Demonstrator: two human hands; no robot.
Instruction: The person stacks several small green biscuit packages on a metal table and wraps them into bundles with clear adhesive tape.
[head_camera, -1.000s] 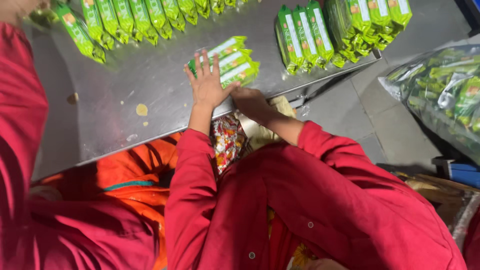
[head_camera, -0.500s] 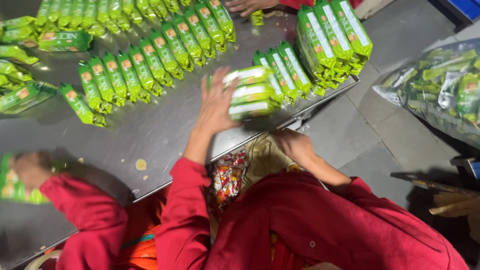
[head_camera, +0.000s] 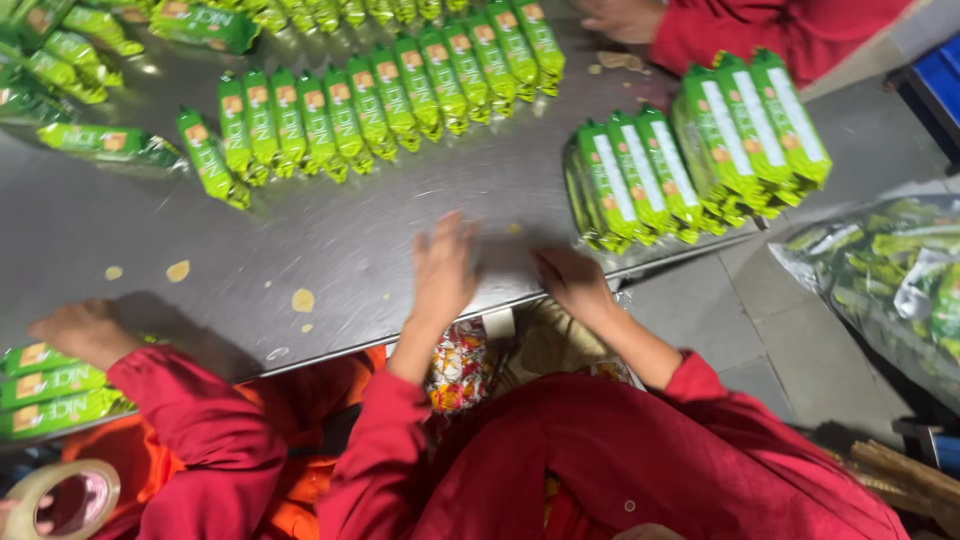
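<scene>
Where steel table (head_camera: 330, 240) meets grey tiled floor (head_camera: 700, 320): glossy green oblong packets (head_camera: 690, 150), stacked; left hand (head_camera: 443, 268) and right hand (head_camera: 572, 280) flat, empty, blurred.

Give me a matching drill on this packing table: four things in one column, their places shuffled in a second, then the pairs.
1. left hand
2. stacked green packets
3. tape roll
4. clear bag of packets

A. bottom left corner
B. on the floor, right of the table
C. table's right end
D. flat on the table, near its front edge

Pairs: 1-D, 2-C, 3-A, 4-B
</scene>
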